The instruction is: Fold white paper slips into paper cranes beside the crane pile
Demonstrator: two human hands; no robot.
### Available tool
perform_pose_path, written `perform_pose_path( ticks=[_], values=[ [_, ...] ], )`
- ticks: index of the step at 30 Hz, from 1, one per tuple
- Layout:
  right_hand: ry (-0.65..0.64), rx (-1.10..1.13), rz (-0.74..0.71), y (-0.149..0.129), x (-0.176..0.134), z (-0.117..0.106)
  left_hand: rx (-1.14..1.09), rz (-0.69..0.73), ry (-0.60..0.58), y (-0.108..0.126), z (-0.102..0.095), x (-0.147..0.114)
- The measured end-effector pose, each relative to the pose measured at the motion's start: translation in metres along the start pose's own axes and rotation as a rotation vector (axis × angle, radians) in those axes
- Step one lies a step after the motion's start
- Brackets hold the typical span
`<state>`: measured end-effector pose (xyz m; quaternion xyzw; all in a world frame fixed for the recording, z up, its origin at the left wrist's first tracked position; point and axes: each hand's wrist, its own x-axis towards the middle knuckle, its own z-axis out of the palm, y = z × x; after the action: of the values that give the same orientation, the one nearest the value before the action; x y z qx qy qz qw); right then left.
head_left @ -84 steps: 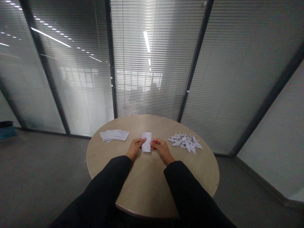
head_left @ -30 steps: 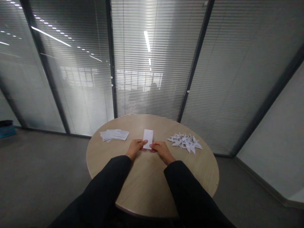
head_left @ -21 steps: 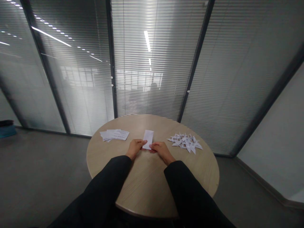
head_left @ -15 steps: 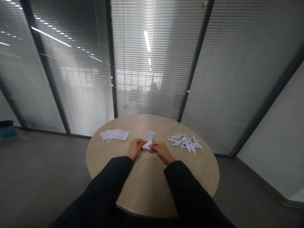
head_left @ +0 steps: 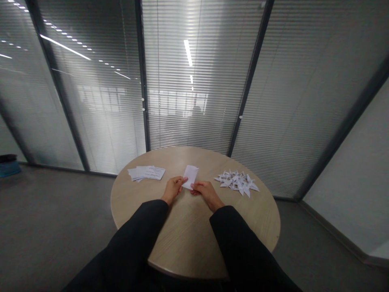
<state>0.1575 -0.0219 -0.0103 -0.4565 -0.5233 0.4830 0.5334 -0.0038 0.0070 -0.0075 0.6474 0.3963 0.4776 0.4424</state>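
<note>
I'm looking at a round table [head_left: 188, 231], plus what looks like a blue bin [head_left: 9, 168] way off left — can't tell what's inside. The left hand [head_left: 172, 189] and right hand [head_left: 207, 192] both pinch the white paper [head_left: 191, 174], neither nearer; it's between them — long axis pointing away, leaning right.

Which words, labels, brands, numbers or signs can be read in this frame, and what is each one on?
No text is legible.
Paper slips at the left: lines of dark print, too small and blurred to read.
White paper held by the left hand and right hand: no print visible.
Folded paper shapes at the right: no writing can be made out.
</note>
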Motion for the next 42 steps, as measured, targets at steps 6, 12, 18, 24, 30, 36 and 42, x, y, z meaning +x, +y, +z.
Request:
perform_pose_path(
  ticks=[6, 12, 18, 24, 30, 36, 42],
  values=[
    [0.022, 0.046, 0.007, 0.001, 0.002, -0.003, -0.078, 0.005, -0.093, -0.001, 0.000, 0.001],
    [0.114, 0.122, -0.065, -0.002, 0.003, -0.003, 0.099, 0.061, -0.074, -0.006, -0.002, 0.002],
    [0.168, 0.151, -0.178, -0.005, 0.003, -0.005, 0.220, 0.054, -0.210, -0.002, -0.001, -0.003],
    [0.177, 0.150, -0.139, -0.005, 0.002, -0.006, 0.354, 0.248, -0.112, -0.001, 0.000, -0.003],
    [0.132, 0.110, -0.134, -0.001, 0.003, -0.004, 0.244, 0.327, 0.009, -0.008, 0.000, 0.001],
    [0.147, 0.050, -0.170, -0.006, 0.000, -0.002, 0.253, 0.398, 0.023, -0.004, -0.001, 0.001],
    [0.123, -0.122, -0.211, -0.015, -0.005, -0.003, 0.345, 0.446, -0.065, -0.001, 0.001, -0.002]
  ],
)
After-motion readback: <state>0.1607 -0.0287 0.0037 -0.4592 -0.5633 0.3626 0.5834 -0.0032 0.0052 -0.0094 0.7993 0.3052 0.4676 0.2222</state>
